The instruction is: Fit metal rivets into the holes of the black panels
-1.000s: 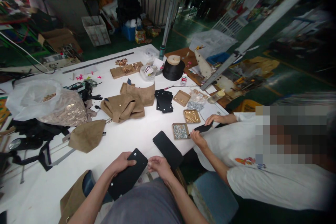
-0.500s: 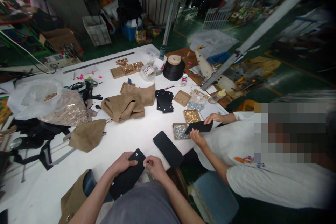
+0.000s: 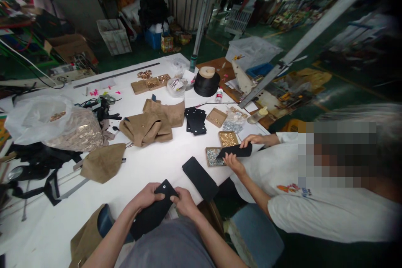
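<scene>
A black fabric panel (image 3: 153, 219) with small silver snaps lies slanted in front of my body. My left hand (image 3: 150, 197) grips its upper left edge, thumb flat on top and fingers underneath. My right hand (image 3: 185, 202) is closed on the upper right corner, its thumb pressing the face. One silver snap shows near the top corner, between the two hands. Just beyond my right hand lies a stack of plain black panels (image 3: 200, 178) on the white table (image 3: 150, 161). My forearm partly covers the lower left of the held panel.
At right, a co-worker's hands (image 3: 234, 162) hold another black panel above a box of silver snap parts (image 3: 213, 156). A box of gold studs (image 3: 228, 138), finished black pieces (image 3: 195, 120), a brown bag piece (image 3: 146, 127) and a plastic sack of metal parts (image 3: 75, 132) lie around.
My right hand has gone from a pinch beside the panel's right edge to gripping its corner, thumb on top. The co-worker's panel has shifted slightly left.
</scene>
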Motion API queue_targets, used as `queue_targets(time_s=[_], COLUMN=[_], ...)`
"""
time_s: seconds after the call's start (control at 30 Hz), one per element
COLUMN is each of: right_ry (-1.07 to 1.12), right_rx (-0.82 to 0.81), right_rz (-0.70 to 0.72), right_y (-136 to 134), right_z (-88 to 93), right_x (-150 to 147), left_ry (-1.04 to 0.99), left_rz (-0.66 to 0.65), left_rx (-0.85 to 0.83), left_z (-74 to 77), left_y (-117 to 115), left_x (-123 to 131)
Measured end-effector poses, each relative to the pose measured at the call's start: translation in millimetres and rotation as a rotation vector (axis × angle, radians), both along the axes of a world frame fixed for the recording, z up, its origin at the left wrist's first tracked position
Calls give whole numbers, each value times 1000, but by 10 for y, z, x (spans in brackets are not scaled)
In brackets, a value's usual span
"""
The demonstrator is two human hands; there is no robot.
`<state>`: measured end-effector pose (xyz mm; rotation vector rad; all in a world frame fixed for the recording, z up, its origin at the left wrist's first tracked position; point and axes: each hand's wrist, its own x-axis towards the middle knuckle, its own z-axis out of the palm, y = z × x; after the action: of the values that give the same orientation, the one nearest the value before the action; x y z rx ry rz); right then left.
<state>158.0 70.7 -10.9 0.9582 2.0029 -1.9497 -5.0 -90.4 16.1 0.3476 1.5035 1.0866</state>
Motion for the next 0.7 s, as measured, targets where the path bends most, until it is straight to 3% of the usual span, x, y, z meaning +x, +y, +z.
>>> queue_targets(time_s=[0.2, 0.37, 0.5, 0.6, 0.7], right_ry=[23, 98, 120, 111, 70], right_rx=[62, -157, -203, -73, 112], right_rz=[2, 36, 29, 31, 64], right_y=[-15, 84, 196, 272, 333], right_z=[-30, -62, -57, -45, -25], right_x=[8, 8, 10, 24, 54], left_ry=[71, 308, 499, 608, 676], left_rz=[-42, -220, -312, -375, -355], left_rx=[0, -169, -300, -354, -419], left_z=[-69, -68, -22, -122, -310], left_y=[-13, -107, -228, -305, -338], left_x=[-12, -206, -388, -404, -323])
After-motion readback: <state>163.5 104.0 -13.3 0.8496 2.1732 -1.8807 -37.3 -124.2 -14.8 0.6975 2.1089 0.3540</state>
